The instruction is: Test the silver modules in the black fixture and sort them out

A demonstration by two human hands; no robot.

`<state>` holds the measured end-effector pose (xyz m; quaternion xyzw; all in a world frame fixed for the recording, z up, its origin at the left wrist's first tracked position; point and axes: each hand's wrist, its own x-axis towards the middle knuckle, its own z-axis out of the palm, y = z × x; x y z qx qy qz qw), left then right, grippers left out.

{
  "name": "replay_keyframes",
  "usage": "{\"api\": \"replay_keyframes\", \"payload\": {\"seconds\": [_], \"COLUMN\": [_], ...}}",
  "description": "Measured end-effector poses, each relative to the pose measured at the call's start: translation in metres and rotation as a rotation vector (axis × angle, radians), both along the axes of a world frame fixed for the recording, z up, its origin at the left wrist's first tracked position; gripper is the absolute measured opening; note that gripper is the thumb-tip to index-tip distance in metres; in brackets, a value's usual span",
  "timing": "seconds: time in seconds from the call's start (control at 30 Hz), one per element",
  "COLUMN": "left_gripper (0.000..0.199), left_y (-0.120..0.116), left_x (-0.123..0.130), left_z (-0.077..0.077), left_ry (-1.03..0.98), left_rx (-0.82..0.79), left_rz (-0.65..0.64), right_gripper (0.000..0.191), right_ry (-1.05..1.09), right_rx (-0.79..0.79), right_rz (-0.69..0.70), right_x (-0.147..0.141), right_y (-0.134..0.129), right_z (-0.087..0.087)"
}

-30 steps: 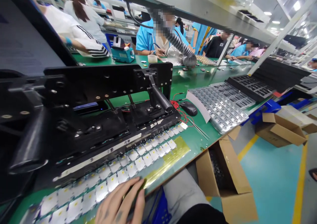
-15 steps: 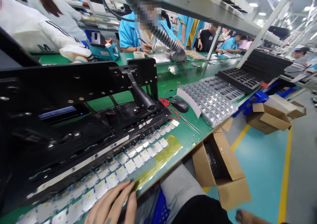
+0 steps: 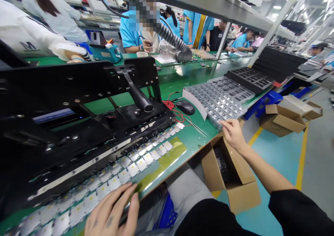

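Note:
My left hand rests at the bench's near edge with its fingers stretched out, beside two rows of small silvery boards with yellow dots. Nothing shows in its grasp, though the palm side is hidden. My right hand is at the near corner of the stacked clear plastic trays, its thumb and fingers closed together on the tray's edge. Small square parts fill the tray pockets. Behind the board rows stands a black press fixture with a black lever handle.
Tweezers, a red cable and a black mouse lie between fixture and trays. An open carton stands below the bench edge. A black foam case sits behind the trays. A hose hangs overhead; co-workers sit across the bench.
My right hand has come up from low at the right to the trays' near corner. My left hand stays by the boards. The view has shifted slightly.

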<state>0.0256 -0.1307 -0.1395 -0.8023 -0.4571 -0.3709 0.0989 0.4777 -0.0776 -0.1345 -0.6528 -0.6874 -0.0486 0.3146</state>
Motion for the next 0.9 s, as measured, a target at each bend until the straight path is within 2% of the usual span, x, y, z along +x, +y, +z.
{"api": "replay_keyframes", "payload": {"seconds": [0.07,0.17,0.33,0.47,0.53,0.6,0.63,0.73,0.77,0.83,0.9], "left_gripper": [0.019,0.02,0.019,0.018,0.019,0.02,0.019,0.019,0.019,0.019,0.02], "left_y": [0.0,0.0,-0.004,-0.006,-0.006,-0.006,-0.007,-0.009,-0.011,-0.012,-0.011], "left_x": [0.003,0.005,0.007,0.01,0.011,0.012,0.013,0.015,0.016,0.021,0.027], "left_z": [0.002,0.003,0.001,0.0,0.0,0.0,0.001,0.01,0.014,0.022,0.026], "left_ry": [-0.003,0.002,-0.059,-0.076,-0.076,-0.083,-0.093,-0.137,-0.138,-0.103,-0.053], "left_rx": [-0.001,-0.015,-0.061,-0.112,-0.129,-0.133,-0.136,-0.159,-0.168,-0.186,-0.198], "left_rz": [-0.004,0.004,0.07,0.097,0.11,0.127,0.132,0.118,0.108,0.086,0.059], "right_gripper": [0.038,0.034,0.033,0.03,0.026,0.022,0.019,0.011,0.011,0.008,0.007], "right_ry": [-0.019,-0.049,-0.063,-0.043,-0.005,0.103,0.16,0.207,0.231,0.255,0.235], "right_rx": [0.034,-0.018,-0.112,-0.063,-0.009,0.03,0.019,-0.06,-0.064,-0.047,-0.021], "right_rz": [-0.015,0.079,0.225,0.219,0.194,0.193,0.243,0.541,0.599,0.641,0.614], "right_x": [0.001,0.006,0.023,0.021,-0.001,-0.043,-0.069,-0.149,-0.172,-0.208,-0.229], "right_y": [0.016,0.029,0.034,0.032,0.023,0.009,0.001,-0.015,-0.017,-0.017,-0.015], "right_z": [0.015,0.03,0.043,0.05,0.051,0.047,0.044,0.029,0.023,0.013,0.005]}}
